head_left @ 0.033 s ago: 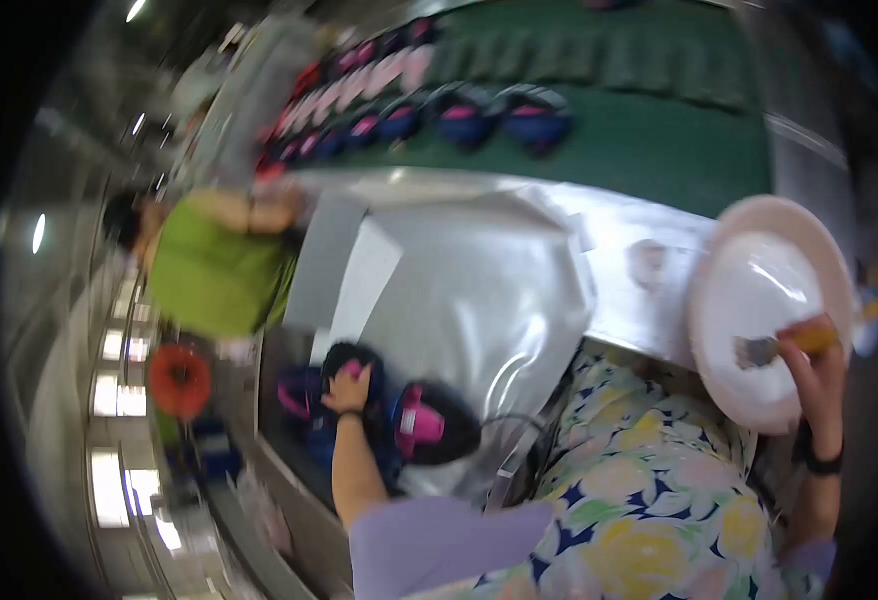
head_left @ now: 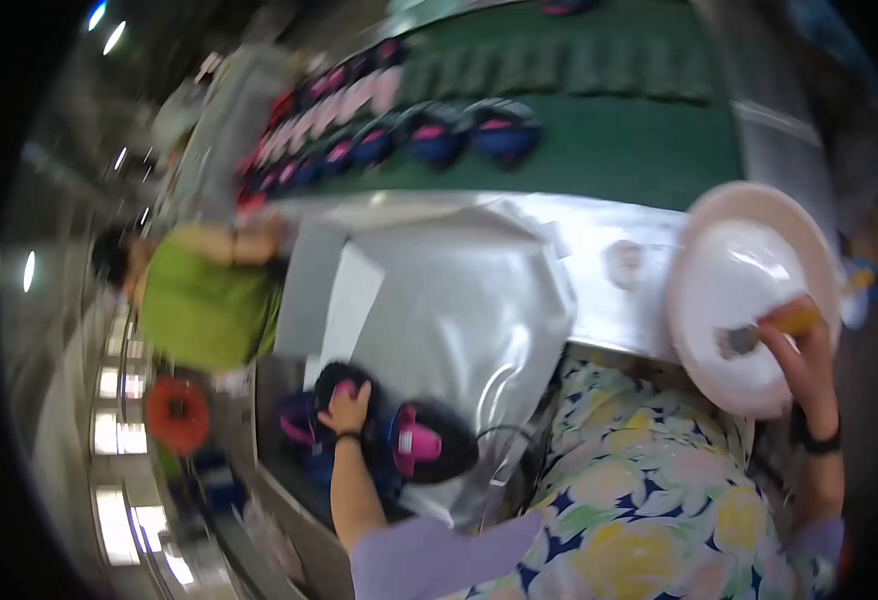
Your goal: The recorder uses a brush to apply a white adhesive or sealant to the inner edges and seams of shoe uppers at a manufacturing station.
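Note:
My left hand (head_left: 347, 408) grips a dark shoe upper (head_left: 335, 376) with a pink part, at the left end of the metal worktop. Beside it lies another dark upper (head_left: 449, 445) with a pink tongue, and more dark uppers (head_left: 299, 425) are heaped to the left. At the right, my right hand (head_left: 804, 350) is closed round the yellow handle of a flat brush (head_left: 739, 341). The bristles hang over a pale pink basin (head_left: 694, 235) with something white inside; whether they touch it, I cannot tell.
Ahead runs a green conveyor belt (head_left: 599, 150) carrying rows of dark-and-pink uppers (head_left: 504, 130) and pale pink pieces (head_left: 354, 98). A person in a green top (head_left: 199, 300) works at the left. An orange round object (head_left: 177, 415) stands below that person. A metal sheet (head_left: 459, 280) covers the worktop.
The whole view has shifted slightly, with the belt and basin now a little further left. Both hands keep their holds on the upper and the brush.

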`<state>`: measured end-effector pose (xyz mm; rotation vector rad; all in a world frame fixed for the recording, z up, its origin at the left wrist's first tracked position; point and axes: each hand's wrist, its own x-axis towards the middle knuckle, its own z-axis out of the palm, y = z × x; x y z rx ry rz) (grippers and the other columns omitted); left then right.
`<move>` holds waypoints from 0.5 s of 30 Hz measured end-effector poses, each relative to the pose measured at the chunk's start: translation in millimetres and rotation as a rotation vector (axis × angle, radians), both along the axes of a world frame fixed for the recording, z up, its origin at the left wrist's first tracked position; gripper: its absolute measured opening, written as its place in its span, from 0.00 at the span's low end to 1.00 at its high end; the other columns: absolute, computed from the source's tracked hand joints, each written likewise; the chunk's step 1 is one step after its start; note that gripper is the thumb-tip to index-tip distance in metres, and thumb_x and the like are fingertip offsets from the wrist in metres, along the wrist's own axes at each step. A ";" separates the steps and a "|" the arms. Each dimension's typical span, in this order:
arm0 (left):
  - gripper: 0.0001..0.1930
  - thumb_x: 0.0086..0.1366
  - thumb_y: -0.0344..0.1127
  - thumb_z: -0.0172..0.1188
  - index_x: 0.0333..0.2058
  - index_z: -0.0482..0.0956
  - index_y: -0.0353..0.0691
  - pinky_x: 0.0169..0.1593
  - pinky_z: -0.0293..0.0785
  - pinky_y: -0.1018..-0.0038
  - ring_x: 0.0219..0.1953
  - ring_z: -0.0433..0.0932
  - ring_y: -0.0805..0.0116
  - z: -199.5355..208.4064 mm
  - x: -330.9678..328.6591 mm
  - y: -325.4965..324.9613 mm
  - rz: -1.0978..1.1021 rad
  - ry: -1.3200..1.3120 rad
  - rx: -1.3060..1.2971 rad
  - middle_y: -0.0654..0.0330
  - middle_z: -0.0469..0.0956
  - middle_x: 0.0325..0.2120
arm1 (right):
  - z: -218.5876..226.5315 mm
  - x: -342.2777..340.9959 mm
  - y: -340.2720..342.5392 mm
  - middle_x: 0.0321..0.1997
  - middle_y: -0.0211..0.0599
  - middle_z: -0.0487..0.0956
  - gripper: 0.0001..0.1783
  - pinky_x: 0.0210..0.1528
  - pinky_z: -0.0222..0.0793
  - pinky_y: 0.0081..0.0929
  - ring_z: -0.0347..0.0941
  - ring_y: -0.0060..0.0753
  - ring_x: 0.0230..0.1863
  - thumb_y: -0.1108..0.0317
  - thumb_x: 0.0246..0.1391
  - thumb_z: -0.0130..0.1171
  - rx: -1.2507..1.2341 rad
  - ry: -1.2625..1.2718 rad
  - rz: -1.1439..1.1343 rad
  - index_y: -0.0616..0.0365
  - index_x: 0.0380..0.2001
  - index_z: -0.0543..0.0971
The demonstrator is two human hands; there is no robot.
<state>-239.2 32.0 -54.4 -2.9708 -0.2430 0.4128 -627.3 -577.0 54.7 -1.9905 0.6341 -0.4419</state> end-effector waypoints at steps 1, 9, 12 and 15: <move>0.39 0.57 0.73 0.53 0.55 0.77 0.47 0.69 0.30 0.40 0.59 0.72 0.47 9.2 -15.8 0.4 -0.057 0.084 0.002 0.52 0.77 0.55 | 8.0 8.6 6.3 0.36 0.37 0.79 0.08 0.43 0.73 0.24 0.78 0.28 0.40 0.77 0.52 0.65 0.030 -0.046 0.039 0.65 0.35 0.76; 0.44 0.43 0.38 0.75 0.58 0.64 0.32 0.58 0.73 0.63 0.55 0.76 0.46 7.4 61.6 -9.5 -0.219 0.348 0.185 0.41 0.77 0.50 | 28.4 -10.4 14.8 0.34 0.36 0.81 0.09 0.41 0.74 0.24 0.79 0.27 0.34 0.73 0.53 0.66 0.085 -0.151 0.071 0.62 0.35 0.77; 0.34 0.49 0.31 0.68 0.56 0.66 0.37 0.56 0.73 0.62 0.56 0.76 0.45 -0.7 55.9 -24.8 -0.230 0.145 0.133 0.38 0.76 0.51 | 22.4 -30.6 11.1 0.34 0.36 0.81 0.09 0.40 0.74 0.23 0.79 0.26 0.34 0.72 0.53 0.66 0.086 -0.161 -0.004 0.62 0.35 0.77; 0.30 0.52 0.25 0.55 0.57 0.66 0.40 0.47 0.76 0.66 0.37 0.80 0.55 24.5 76.9 -30.9 -0.499 -0.321 -0.420 0.50 0.79 0.38 | 13.7 -44.5 -5.9 0.34 0.35 0.81 0.09 0.39 0.73 0.22 0.79 0.25 0.35 0.71 0.54 0.65 0.130 -0.163 -0.059 0.62 0.35 0.76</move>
